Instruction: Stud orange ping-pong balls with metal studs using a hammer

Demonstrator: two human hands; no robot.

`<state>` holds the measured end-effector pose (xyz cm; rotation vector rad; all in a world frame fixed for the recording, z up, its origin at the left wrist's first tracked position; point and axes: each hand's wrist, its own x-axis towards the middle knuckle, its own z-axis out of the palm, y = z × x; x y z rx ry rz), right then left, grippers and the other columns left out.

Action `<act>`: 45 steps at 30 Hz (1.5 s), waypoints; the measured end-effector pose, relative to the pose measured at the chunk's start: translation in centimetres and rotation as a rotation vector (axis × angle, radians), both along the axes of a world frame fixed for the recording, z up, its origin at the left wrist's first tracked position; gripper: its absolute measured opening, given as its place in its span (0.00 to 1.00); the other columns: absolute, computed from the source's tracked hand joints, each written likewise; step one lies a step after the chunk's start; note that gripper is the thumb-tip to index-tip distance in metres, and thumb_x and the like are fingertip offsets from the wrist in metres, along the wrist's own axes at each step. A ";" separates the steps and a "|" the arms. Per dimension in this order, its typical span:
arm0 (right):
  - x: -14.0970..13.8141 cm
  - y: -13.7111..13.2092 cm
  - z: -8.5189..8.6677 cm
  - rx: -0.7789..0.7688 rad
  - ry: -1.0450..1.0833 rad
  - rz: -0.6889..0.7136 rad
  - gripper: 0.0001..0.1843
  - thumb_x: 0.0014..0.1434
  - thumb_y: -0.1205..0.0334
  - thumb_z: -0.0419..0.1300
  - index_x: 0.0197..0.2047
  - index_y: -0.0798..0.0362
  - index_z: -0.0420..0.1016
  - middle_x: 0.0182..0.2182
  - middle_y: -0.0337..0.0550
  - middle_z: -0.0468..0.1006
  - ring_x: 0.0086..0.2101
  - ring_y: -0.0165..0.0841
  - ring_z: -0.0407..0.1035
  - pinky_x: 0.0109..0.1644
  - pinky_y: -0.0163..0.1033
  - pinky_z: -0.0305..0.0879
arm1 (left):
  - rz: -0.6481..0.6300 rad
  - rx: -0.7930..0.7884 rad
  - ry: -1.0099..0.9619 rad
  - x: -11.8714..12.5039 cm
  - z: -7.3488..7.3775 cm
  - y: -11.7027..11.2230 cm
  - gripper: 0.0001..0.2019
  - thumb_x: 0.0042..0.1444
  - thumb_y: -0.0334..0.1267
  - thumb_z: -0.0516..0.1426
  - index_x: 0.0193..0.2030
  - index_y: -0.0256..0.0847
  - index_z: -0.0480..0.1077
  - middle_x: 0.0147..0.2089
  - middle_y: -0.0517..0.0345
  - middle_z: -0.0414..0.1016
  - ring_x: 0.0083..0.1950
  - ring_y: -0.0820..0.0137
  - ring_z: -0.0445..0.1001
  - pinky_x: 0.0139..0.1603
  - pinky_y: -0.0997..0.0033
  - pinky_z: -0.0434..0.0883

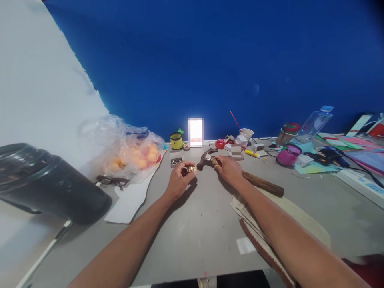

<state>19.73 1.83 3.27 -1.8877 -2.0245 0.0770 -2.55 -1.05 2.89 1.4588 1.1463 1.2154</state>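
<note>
Pinched in the fingers of my left hand (177,181) is a small rounded thing (191,169) with a yellow, black and white pattern; its kind is too small to make out. My right hand (229,171) is closed around a claw hammer (264,184) near its metal head, the wooden handle stretching back to the right beneath my wrist. The hammer's head lies just right of the patterned thing, apart from it. Just beyond my left hand sits a small open box (176,162) of tiny shiny metal pieces.
A large dark tumbler (57,184) and a plastic bag of orange fruit (135,154) occupy the left. Along the back stand a yellow pouch (176,141), a bright screen (196,132) and a paper cup (246,134). Cloth (300,216) lies under my right arm; a power strip (360,186) is at right.
</note>
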 end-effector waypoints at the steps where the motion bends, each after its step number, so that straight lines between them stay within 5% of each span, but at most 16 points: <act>1: 0.0 0.0 -0.1 -0.002 -0.015 0.002 0.14 0.67 0.59 0.62 0.54 0.45 0.80 0.46 0.46 0.84 0.47 0.42 0.74 0.43 0.41 0.61 | -0.015 0.000 0.009 0.0 0.1 -0.1 0.16 0.50 0.43 0.66 0.44 0.41 0.76 0.28 0.63 0.73 0.28 0.72 0.71 0.33 0.70 0.70; 9: -0.3 0.2 -0.3 0.156 -0.027 0.056 0.13 0.69 0.57 0.61 0.50 0.51 0.83 0.50 0.52 0.80 0.51 0.43 0.70 0.54 0.43 0.61 | -0.008 0.020 0.081 0.0 -0.5 0.3 0.18 0.49 0.41 0.65 0.47 0.39 0.76 0.30 0.62 0.74 0.31 0.70 0.73 0.36 0.68 0.72; 15: -1.4 0.6 0.7 0.075 0.049 0.113 0.12 0.69 0.61 0.59 0.43 0.51 0.85 0.45 0.48 0.83 0.49 0.40 0.73 0.52 0.40 0.62 | -0.038 0.104 0.228 -0.2 -1.6 0.8 0.19 0.46 0.35 0.64 0.48 0.39 0.76 0.38 0.58 0.78 0.36 0.69 0.73 0.42 0.67 0.72; 21: -7.0 2.4 5.5 0.005 -0.157 0.335 0.14 0.70 0.59 0.57 0.49 0.49 0.85 0.49 0.47 0.85 0.50 0.40 0.76 0.50 0.38 0.67 | -0.123 0.256 0.386 -0.1 -1.8 0.4 0.16 0.49 0.33 0.61 0.47 0.40 0.76 0.45 0.54 0.78 0.44 0.64 0.74 0.49 0.63 0.70; 25: -12.4 4.1 7.0 -0.121 -0.357 0.427 0.15 0.68 0.64 0.59 0.52 0.51 0.84 0.50 0.52 0.85 0.50 0.43 0.79 0.49 0.41 0.72 | -0.169 0.240 0.427 -0.2 -1.9 0.7 0.08 0.52 0.35 0.60 0.40 0.38 0.74 0.36 0.57 0.75 0.36 0.67 0.71 0.40 0.66 0.67; 28: -15.3 4.9 6.8 -0.130 -0.462 0.446 0.17 0.66 0.70 0.58 0.54 0.58 0.82 0.48 0.62 0.84 0.51 0.48 0.79 0.51 0.47 0.74 | -0.162 0.199 0.374 -0.3 -2.3 1.0 0.05 0.52 0.36 0.61 0.35 0.39 0.70 0.29 0.62 0.70 0.31 0.69 0.67 0.34 0.68 0.64; 33: -17.6 5.4 5.9 -0.121 -0.446 0.458 0.16 0.64 0.71 0.60 0.53 0.60 0.82 0.48 0.66 0.84 0.51 0.51 0.80 0.51 0.54 0.75 | -0.189 0.178 0.257 -0.4 -2.7 1.3 0.14 0.51 0.36 0.63 0.44 0.37 0.72 0.35 0.56 0.76 0.35 0.66 0.72 0.37 0.66 0.69; 45: -17.7 6.8 5.2 -0.175 -0.388 0.445 0.19 0.64 0.69 0.60 0.57 0.60 0.79 0.52 0.64 0.83 0.54 0.48 0.79 0.54 0.50 0.75 | -0.237 0.146 0.122 -0.2 -3.0 1.5 0.16 0.50 0.39 0.67 0.44 0.36 0.74 0.34 0.54 0.77 0.40 0.61 0.75 0.41 0.64 0.73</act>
